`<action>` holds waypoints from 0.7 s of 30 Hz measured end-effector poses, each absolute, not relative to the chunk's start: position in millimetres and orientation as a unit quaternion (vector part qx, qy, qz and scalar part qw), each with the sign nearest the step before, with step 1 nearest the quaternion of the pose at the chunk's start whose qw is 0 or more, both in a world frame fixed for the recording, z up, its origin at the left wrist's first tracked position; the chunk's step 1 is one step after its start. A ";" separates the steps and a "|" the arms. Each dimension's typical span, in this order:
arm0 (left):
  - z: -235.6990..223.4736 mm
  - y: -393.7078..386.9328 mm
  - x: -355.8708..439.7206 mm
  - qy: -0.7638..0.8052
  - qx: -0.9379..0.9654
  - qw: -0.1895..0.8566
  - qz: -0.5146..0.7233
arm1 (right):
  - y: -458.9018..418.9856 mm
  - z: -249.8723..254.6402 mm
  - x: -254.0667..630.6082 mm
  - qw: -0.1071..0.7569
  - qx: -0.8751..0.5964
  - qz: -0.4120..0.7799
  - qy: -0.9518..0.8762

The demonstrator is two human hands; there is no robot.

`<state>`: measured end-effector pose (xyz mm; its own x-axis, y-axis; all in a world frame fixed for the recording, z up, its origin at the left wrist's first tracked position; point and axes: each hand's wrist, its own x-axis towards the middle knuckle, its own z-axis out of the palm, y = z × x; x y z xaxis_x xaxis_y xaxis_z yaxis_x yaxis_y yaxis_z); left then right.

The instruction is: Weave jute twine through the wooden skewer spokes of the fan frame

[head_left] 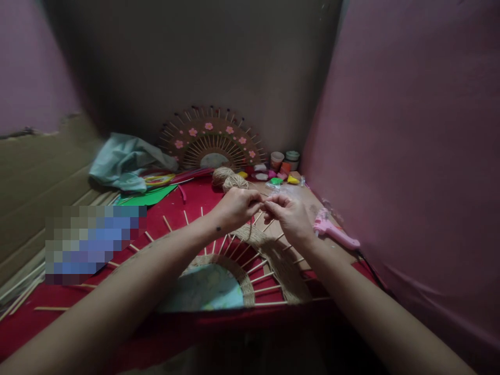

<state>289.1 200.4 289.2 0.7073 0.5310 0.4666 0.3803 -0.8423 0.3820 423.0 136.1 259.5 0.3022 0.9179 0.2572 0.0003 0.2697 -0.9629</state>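
Bare left forearm and bare right forearm come in from the near edge and converge over a half-round frame of pale wooden sticks with a broad tan twine band. Left hand and right hand meet above the frame's far side, thumbs and forefingers pinched closed, tips almost touching; what they grip is too small to make out. The frame lies on a red cloth, its straight side along the cloth's near edge, its right part reaching over a tan board. On the right a dull pink wall bounds the room for the right arm, and a pink glue gun sits between arm and wall. Just beyond the left hand rest two balls of tan twine; leftward, red cloth stretches to a bright green sheet. At the far side a brown half-round fan with pink flowers stands against the dark wall, its lower left covered by a crumpled pale teal cloth. The left forearm hides much of the frame's left half and part of its mottled pale blue centre. A pixelated patch masks whatever lies at left, and the nearest strip below the cloth is too dark to read.
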 end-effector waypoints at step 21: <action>298.1 254.3 259.4 0.479 0.792 0.160 0.342 | 120.5 257.4 419.5 0.581 -0.578 0.192 -0.541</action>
